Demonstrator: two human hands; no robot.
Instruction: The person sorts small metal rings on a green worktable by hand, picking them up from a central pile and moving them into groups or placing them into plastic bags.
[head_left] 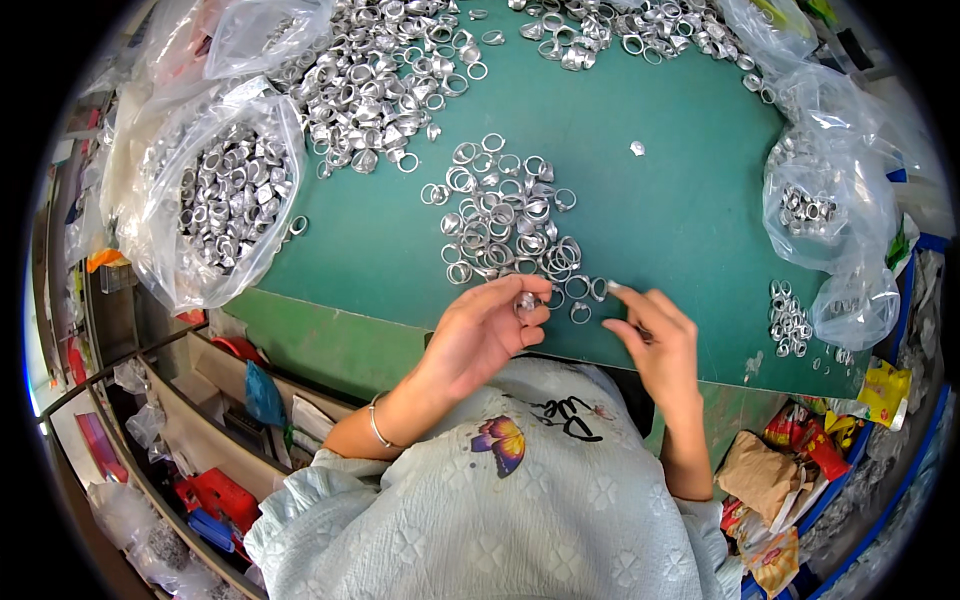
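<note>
Head view: left hand (pixel 478 335) tight on ring (pixel 526 300), empty right hand (pixel 664 352) loosely parted (black shirt lettering (pixel 572 419)).

The light is bright, while fisheye distortion curves the edges.

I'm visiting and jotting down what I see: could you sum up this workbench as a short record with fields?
Surface: green tabletop
Left hand: pinches a small silver-coloured piece, partly hidden by fingers
Right hand: thumb and forefinger apart, forefinger tip near a loose ring
Middle: ring cluster just beyond the hands
Far left: larger ring heap
Left edge: open see-through bag of rings
Right edge: see-through bags, small ring group nearby
</note>
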